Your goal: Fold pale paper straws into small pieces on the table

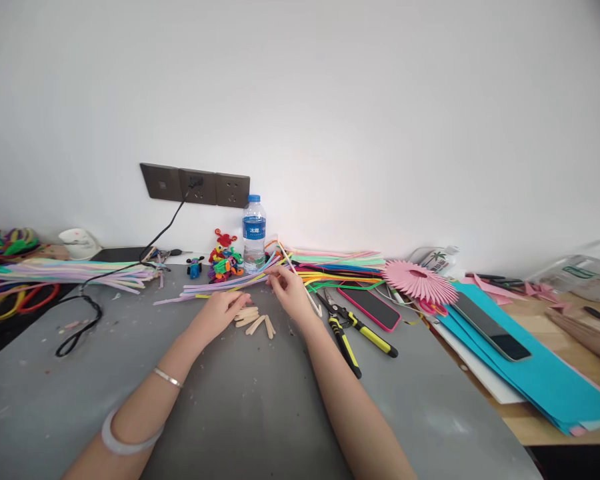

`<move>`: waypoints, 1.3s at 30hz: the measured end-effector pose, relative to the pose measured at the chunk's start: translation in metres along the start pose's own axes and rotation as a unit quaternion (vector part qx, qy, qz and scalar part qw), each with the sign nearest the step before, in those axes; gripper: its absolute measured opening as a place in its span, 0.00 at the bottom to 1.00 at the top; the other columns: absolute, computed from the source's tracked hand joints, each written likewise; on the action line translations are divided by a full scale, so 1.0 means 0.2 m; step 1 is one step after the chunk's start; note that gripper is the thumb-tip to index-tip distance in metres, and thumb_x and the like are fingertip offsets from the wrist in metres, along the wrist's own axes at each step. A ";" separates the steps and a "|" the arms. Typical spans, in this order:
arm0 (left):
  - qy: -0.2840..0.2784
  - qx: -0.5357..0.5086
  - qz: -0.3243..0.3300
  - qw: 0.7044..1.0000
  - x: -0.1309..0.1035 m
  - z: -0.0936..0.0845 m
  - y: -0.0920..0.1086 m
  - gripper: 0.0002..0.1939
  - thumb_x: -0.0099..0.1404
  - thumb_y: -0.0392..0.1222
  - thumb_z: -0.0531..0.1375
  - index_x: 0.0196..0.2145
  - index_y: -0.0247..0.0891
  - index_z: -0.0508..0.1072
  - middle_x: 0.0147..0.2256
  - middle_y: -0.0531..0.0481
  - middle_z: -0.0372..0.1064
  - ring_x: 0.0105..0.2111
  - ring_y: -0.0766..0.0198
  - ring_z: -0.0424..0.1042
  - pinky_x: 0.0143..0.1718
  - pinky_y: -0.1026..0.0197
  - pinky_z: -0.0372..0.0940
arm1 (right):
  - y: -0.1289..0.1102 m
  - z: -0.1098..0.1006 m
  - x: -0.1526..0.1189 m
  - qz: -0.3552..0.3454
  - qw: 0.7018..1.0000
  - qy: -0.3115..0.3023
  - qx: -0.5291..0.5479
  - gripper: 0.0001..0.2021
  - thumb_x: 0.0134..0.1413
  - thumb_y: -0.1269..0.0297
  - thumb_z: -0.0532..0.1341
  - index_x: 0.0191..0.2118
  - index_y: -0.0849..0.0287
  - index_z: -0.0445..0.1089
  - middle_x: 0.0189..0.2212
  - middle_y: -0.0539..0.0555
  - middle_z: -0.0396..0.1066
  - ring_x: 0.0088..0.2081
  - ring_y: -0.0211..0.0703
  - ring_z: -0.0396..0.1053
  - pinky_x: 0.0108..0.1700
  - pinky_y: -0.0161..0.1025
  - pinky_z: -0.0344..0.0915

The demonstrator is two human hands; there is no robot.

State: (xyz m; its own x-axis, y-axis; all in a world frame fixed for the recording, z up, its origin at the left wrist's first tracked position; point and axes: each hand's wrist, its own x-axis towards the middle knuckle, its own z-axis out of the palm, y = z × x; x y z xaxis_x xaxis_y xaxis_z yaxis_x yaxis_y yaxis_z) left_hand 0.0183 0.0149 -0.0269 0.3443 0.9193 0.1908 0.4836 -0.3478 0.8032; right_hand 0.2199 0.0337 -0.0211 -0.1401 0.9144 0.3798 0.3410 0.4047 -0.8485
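Observation:
My left hand (227,308) rests low over the table, its fingers stretched toward several pale beige folded strips (253,321). Whether the fingertips touch the nearest strips is hard to see. My right hand (287,290) hovers beside them with bent fingers, thumb and forefinger apart and nothing visible between them. Just past its fingertips lie lavender and yellow pipe cleaners (195,291). A white pipe cleaner (314,302) with a bent end runs slantwise past the right hand, partly hidden by it.
Yellow-handled pruning shears (375,339) and a pink-edged phone (370,308) lie right. A water bottle (255,237) stands by the wall beside colourful pipe-cleaner figures (225,260). A black cable (115,270) crosses the left. Blue paper (520,373) lies right, near another person's hand (587,333).

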 end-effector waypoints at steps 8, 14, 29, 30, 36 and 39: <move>-0.033 0.076 0.012 0.997 0.00 -0.03 0.01 0.15 0.59 0.52 0.60 0.38 0.42 0.79 0.38 0.46 0.77 0.33 0.56 0.72 0.31 0.61 0.62 | -0.04 -0.09 -0.03 0.107 0.943 -0.315 0.032 0.05 0.46 0.65 0.65 0.31 0.60 0.74 0.25 0.49 0.72 0.24 0.35 0.67 0.25 0.30 0.61; -0.063 0.078 0.020 0.995 0.00 -0.05 0.01 0.14 0.58 0.51 0.61 0.35 0.41 0.79 0.35 0.46 0.75 0.34 0.55 0.72 0.32 0.60 0.62 | -0.03 -0.06 -0.04 0.091 0.938 -0.334 -0.019 0.05 0.42 0.69 0.67 0.30 0.60 0.76 0.22 0.48 0.72 0.23 0.34 0.65 0.24 0.28 0.58; -0.070 0.101 -0.002 0.992 0.00 -0.06 -0.01 0.16 0.59 0.53 0.60 0.40 0.42 0.77 0.36 0.47 0.76 0.31 0.57 0.71 0.30 0.62 0.61 | -0.04 -0.09 -0.06 0.111 0.937 -0.318 -0.090 0.05 0.41 0.75 0.62 0.26 0.59 0.72 0.22 0.48 0.72 0.24 0.35 0.67 0.25 0.30 0.59; -0.085 0.091 -0.001 0.992 0.00 -0.06 0.00 0.17 0.56 0.52 0.63 0.42 0.43 0.77 0.38 0.47 0.75 0.33 0.56 0.72 0.31 0.61 0.62 | -0.04 -0.10 -0.06 0.108 0.940 -0.309 -0.096 0.05 0.40 0.76 0.62 0.26 0.59 0.72 0.22 0.48 0.72 0.24 0.35 0.67 0.25 0.30 0.60; -0.101 0.059 0.016 0.993 -0.02 -0.06 0.00 0.22 0.55 0.45 0.63 0.48 0.43 0.74 0.43 0.46 0.73 0.39 0.53 0.71 0.38 0.58 0.64 | -0.02 -0.14 -0.05 0.143 0.951 -0.263 -0.076 0.06 0.43 0.77 0.58 0.27 0.59 0.66 0.25 0.48 0.69 0.20 0.34 0.68 0.23 0.31 0.61; -0.090 0.076 0.025 0.993 -0.02 -0.06 0.00 0.23 0.57 0.48 0.62 0.51 0.44 0.71 0.50 0.45 0.70 0.46 0.51 0.70 0.42 0.56 0.65 | -0.05 -0.17 -0.04 0.120 0.967 -0.221 -0.029 0.02 0.48 0.71 0.59 0.30 0.59 0.65 0.29 0.48 0.68 0.21 0.32 0.67 0.25 0.32 0.62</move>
State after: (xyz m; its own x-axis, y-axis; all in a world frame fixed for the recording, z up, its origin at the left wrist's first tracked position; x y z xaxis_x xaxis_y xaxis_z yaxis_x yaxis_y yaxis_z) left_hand 0.0073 0.0144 -0.0204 0.5028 0.8570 0.1130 0.5737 -0.4286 0.6980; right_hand 0.2485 0.0219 -0.0035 -0.4302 0.9022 -0.0312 0.4632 0.1909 -0.8654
